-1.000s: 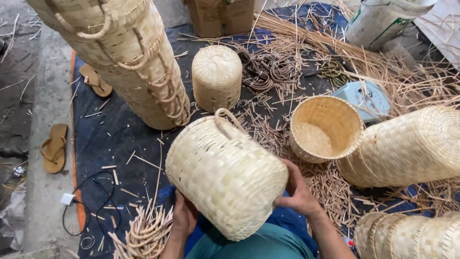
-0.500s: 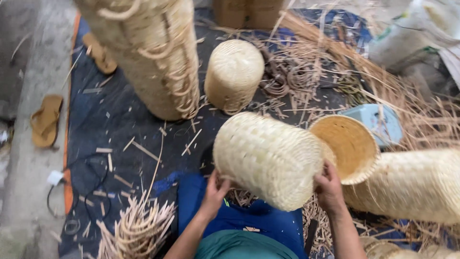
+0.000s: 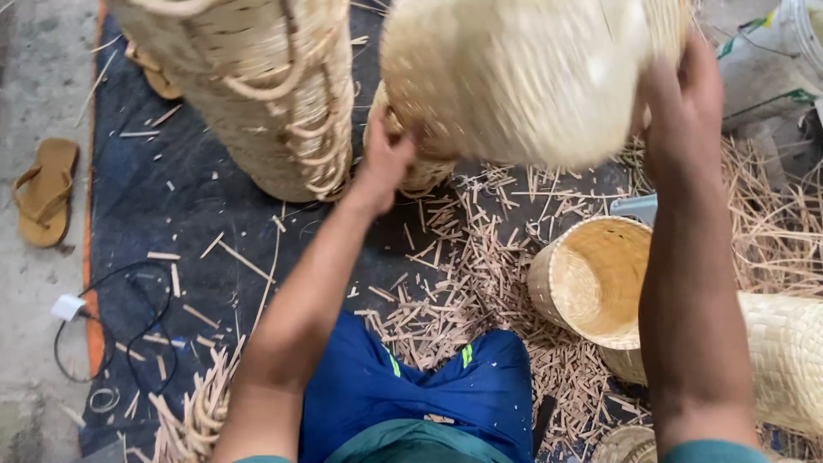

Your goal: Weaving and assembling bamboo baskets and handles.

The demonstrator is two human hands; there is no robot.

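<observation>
I hold a pale woven basket (image 3: 523,73) up high at the top of the head view, blurred by motion. My left hand (image 3: 387,163) grips its lower left side, and my right hand (image 3: 681,99) grips its right side. Below the basket lies a litter of short cane offcuts (image 3: 467,266) on a dark mat. My blue-trousered legs (image 3: 420,394) show at the bottom.
A tall stack of woven baskets (image 3: 266,94) stands at the upper left. An open round basket (image 3: 591,279) sits at the right, beside a basket lying on its side (image 3: 784,356). A sandal (image 3: 47,193), a white plug with black cable (image 3: 69,307) and cane strips (image 3: 193,411) lie left.
The basket went from my lap up and forward to arm's length, turning as it rose. Both arms stretched out and the camera tipped downward.
</observation>
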